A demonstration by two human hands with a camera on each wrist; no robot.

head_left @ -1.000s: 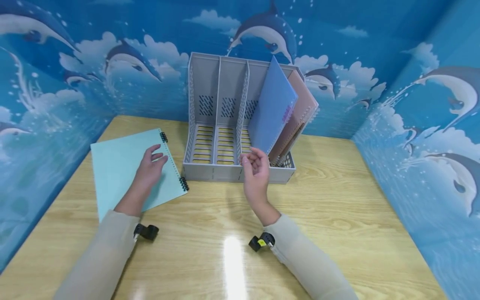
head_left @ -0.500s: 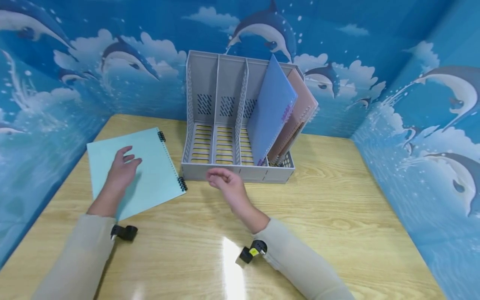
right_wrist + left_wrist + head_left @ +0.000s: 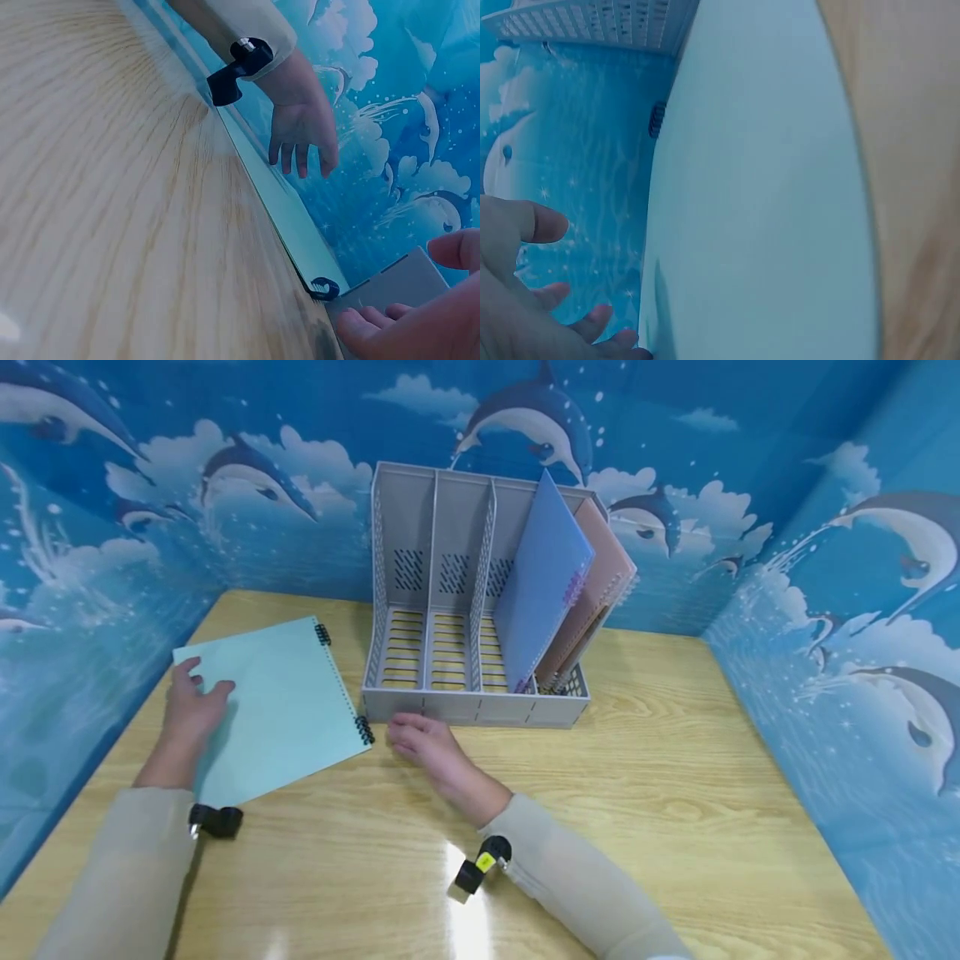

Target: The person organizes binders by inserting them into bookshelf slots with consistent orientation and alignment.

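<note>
A mint-green spiral notebook (image 3: 273,702) with black coils (image 3: 363,729) lies flat on the table's left side. Over its left edge is my left hand (image 3: 187,714), thumb and fingers spread apart. In the left wrist view those fingers (image 3: 592,322) hang beside the green cover with nothing between them. My right hand (image 3: 435,756) is low over the table, close to the notebook's lower coil and in front of the grey file rack (image 3: 450,706). Seen from the right wrist, its loosely bent fingers (image 3: 360,322) hold nothing.
The rack's right-hand compartments hold a blue notebook (image 3: 543,585) and pinkish-brown notebooks (image 3: 600,568), leaning to the right. Dolphin-printed blue walls (image 3: 315,527) stand behind and at both sides of the wooden table (image 3: 675,777).
My left hand has moved left across the notebook to its left edge. My right hand has come down and left, from before the rack's middle toward the coil.
</note>
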